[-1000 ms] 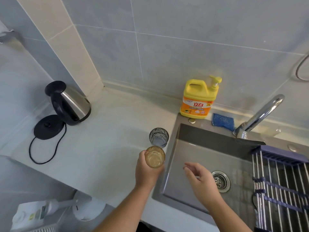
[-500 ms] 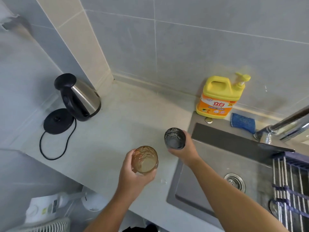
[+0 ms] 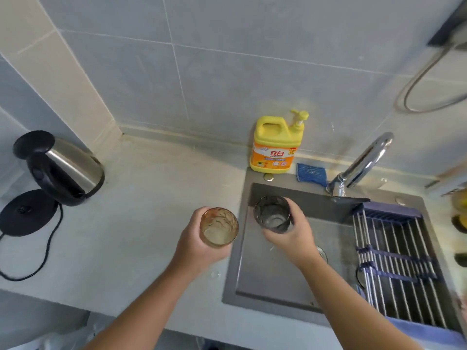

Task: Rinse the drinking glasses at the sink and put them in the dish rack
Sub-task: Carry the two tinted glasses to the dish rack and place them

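Astride sink rim (image 3: 231, 279): amber glass (image 3: 218, 227), grey glass (image 3: 272, 215)

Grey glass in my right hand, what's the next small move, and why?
Probably carry the grey glass right, under the faucet: the right hand grips it upright over the left end of the sink, away from the spout, while the left hand holds the amber glass beside the sink.

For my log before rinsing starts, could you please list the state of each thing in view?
amber glass: upright, gripped by left hand
grey glass: upright, gripped by right hand over the sink
tap: no water running
dish rack: spread over the sink, no glasses on it
kettle: off its base
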